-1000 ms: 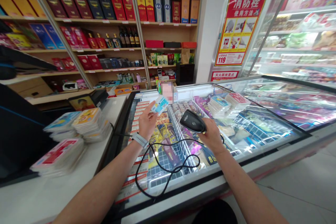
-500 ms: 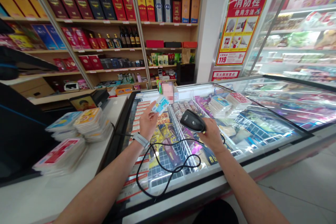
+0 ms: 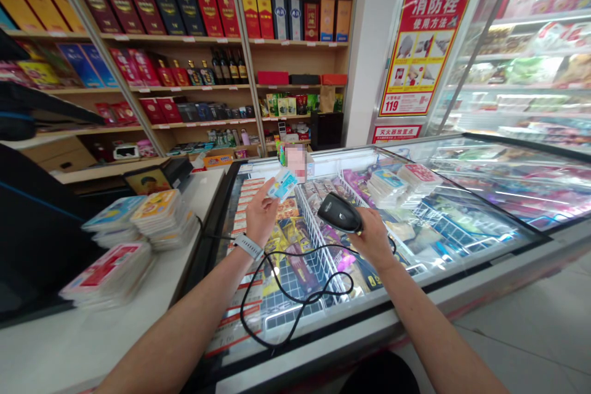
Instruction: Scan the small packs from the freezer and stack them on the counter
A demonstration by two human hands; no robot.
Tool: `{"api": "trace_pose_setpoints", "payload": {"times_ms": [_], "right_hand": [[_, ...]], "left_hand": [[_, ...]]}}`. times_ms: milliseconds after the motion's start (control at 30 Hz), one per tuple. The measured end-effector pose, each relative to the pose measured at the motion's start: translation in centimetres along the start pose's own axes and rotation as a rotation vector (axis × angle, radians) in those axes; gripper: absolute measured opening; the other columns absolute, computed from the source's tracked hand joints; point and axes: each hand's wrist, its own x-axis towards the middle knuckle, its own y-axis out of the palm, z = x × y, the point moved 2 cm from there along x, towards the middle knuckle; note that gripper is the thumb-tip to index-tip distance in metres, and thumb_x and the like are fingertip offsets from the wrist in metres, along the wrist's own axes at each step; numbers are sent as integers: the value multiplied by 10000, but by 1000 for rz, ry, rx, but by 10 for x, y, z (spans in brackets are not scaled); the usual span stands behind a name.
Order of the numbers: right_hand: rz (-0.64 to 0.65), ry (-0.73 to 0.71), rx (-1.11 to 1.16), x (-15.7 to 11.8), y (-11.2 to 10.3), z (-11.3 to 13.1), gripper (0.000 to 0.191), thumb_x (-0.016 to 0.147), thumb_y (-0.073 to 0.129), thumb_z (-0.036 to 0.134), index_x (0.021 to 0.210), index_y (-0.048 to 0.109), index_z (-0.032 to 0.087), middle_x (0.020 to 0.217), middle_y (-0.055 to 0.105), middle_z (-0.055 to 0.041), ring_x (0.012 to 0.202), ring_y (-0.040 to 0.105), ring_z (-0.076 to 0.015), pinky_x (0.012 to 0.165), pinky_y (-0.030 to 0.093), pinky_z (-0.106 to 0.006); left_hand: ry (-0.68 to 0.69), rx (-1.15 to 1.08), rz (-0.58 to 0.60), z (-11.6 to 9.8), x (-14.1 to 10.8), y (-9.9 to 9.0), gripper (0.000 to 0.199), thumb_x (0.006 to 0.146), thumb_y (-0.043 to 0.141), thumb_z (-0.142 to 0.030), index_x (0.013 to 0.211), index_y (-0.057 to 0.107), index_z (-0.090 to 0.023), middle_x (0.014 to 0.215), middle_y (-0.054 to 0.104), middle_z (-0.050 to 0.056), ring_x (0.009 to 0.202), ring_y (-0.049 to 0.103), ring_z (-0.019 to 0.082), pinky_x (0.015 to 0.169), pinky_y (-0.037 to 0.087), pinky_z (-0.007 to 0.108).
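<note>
Pinched between the fingers of my left hand (image 3: 261,212) is a flat blue-and-white packet (image 3: 285,184), held up above the freezer's glass lid. My right hand (image 3: 372,237) is closed around the handle of a black barcode scanner (image 3: 338,212). The scanner's head points left, toward the packet, with a gap between the two. A black cable (image 3: 295,301) lies looped on the glass below both hands. Two stacks of flat packs, one blue-topped (image 3: 386,184) and one red-topped (image 3: 419,177), sit on the freezer to the right of the scanner.
On the white counter (image 3: 115,338) at left stand blue-topped (image 3: 113,212), yellow-topped (image 3: 159,209) and red-topped (image 3: 108,274) stacks of flat packs. Wire baskets of frozen goods show through the freezer glass (image 3: 286,320). Shelves of boxes (image 3: 184,37) line the back wall.
</note>
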Motion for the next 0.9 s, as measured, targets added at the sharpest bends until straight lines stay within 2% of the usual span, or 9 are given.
{"api": "trace_pose_setpoints", "payload": {"times_ms": [333, 567, 767, 900], "right_hand": [[-4, 3, 14, 0, -1, 0, 282, 790, 566, 234, 1069, 546, 199, 938, 664, -73, 874, 618, -246, 845, 435, -413], [-1, 12, 18, 0, -1, 1, 247, 816, 564, 257, 1053, 552, 189, 931, 662, -77, 869, 611, -243, 837, 435, -413], [2, 2, 7, -2, 0, 0, 255, 842, 564, 295, 1071, 555, 185, 950, 663, -82, 873, 603, -244, 829, 438, -413], [8, -3, 7, -3, 1, 0, 288, 835, 573, 309, 1097, 558, 189, 965, 670, -82, 874, 605, -243, 830, 442, -412]], "left_hand": [[11, 15, 8, -1, 0, 0, 556, 800, 622, -231, 1350, 537, -220, 1274, 635, 97, 918, 698, 195, 827, 587, 328], [-30, -23, 15, 0, 0, 2, 596, 795, 626, -231, 1378, 507, -189, 1120, 704, 103, 874, 705, 192, 784, 588, 309], [-8, -34, -1, -4, 4, -2, 596, 779, 635, -229, 1363, 518, -199, 1302, 611, 119, 885, 698, 177, 754, 583, 278], [-20, -18, 9, -14, 8, -5, 610, 765, 634, -226, 1362, 518, -183, 1259, 632, 122, 853, 694, 171, 713, 579, 264]]}}
